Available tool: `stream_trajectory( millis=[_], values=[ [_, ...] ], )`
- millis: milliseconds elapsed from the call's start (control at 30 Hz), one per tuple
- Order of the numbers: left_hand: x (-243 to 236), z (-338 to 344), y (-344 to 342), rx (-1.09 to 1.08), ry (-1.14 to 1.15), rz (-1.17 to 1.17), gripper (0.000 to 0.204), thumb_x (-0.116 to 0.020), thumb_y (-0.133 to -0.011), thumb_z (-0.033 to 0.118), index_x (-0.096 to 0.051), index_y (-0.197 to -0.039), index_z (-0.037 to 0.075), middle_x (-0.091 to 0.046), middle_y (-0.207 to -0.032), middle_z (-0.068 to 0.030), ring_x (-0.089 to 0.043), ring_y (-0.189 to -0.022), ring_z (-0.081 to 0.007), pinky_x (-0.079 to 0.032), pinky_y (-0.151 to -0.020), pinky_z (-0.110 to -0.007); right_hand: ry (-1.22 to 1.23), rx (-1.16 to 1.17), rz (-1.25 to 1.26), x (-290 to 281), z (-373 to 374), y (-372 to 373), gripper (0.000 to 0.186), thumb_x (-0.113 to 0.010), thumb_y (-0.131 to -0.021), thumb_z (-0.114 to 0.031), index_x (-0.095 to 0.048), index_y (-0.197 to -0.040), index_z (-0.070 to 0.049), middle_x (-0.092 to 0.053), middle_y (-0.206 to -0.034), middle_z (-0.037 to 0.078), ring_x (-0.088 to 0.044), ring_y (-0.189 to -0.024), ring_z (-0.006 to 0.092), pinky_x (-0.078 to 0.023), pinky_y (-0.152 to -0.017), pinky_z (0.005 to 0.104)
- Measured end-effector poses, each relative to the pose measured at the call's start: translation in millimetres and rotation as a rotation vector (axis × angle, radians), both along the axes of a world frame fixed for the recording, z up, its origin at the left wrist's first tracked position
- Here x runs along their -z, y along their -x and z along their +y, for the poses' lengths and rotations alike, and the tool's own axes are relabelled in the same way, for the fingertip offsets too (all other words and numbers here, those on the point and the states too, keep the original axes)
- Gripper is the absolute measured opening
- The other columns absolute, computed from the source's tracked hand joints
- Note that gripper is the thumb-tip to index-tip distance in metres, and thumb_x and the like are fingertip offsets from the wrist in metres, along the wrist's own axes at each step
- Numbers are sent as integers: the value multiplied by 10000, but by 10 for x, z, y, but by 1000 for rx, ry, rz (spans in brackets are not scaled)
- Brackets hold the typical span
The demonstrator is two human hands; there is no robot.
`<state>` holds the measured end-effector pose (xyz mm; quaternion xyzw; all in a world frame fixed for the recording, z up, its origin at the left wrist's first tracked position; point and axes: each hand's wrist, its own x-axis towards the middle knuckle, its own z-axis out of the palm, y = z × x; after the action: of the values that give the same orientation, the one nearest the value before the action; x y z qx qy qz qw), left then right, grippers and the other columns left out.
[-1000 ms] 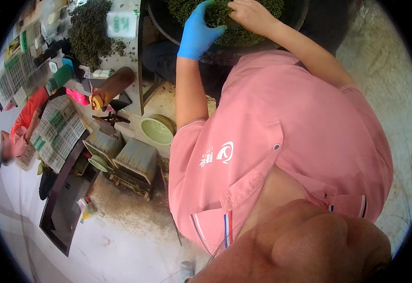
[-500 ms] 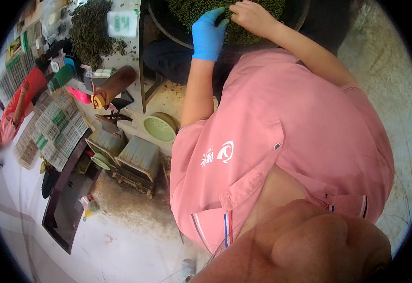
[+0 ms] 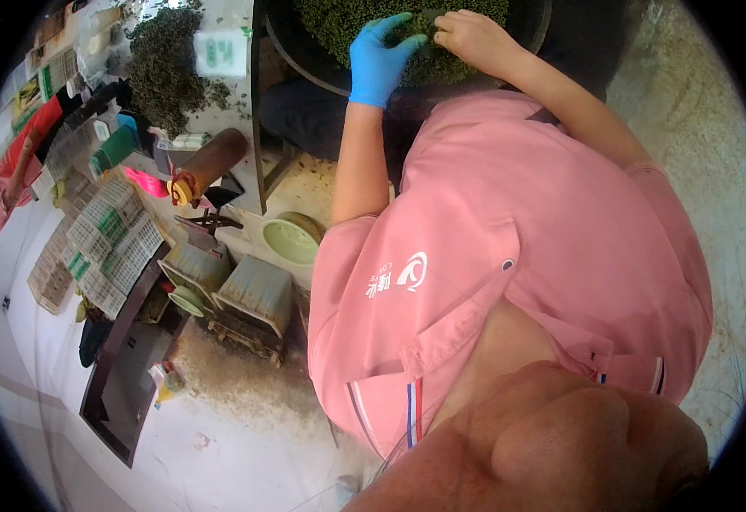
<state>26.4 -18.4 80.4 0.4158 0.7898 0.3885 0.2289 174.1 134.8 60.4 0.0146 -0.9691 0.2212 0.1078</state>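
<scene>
Pale floor flanks a basin of green pieces, left fingers parted, right fingers' grip unclear.

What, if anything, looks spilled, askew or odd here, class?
Loose bits lie scattered beside the dark heap on the table, perhaps spilled. Also, only the left hand is gloved; the right hand is bare, an odd mismatch.
</scene>
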Motion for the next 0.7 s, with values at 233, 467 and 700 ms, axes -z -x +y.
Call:
stream_trajectory(
  millis=[233, 467, 700],
  values=[
    [-255, -30, -86, 124, 143, 223, 357, -824, -750, 186, -719, -1074, 78, -684, -1001, -189, -688, -897, -320, -552, -743, -383, -25, 21, -15, 34, -63, 43, 88, -592, -812, -89, -644, -873, -52, -570, -869, 65, -604, -902, 239, -503, -819, 355],
    [12, -36, 364, 5, 197, 99, 518, -862, -690, 398, -725, -1045, 47, -731, -967, -163, -712, -858, -304, -559, -766, -405, 34, -89, 76, -83, -91, 132, 64, -598, -801, -109, -642, -820, -67, -609, -898, 78, -621, -917, 268, -512, -804, 377],
    [-143, 105, 405, 39, 568, -315, 380, -748, -811, 384, -754, -1051, 90, -724, -942, -179, -709, -860, -319, -559, -778, -443, 7, -52, -37, -109, -86, 126, 116, -619, -841, -174, -655, -811, -68, -617, -896, 91, -625, -914, 280, -515, -804, 389]
  ],
)
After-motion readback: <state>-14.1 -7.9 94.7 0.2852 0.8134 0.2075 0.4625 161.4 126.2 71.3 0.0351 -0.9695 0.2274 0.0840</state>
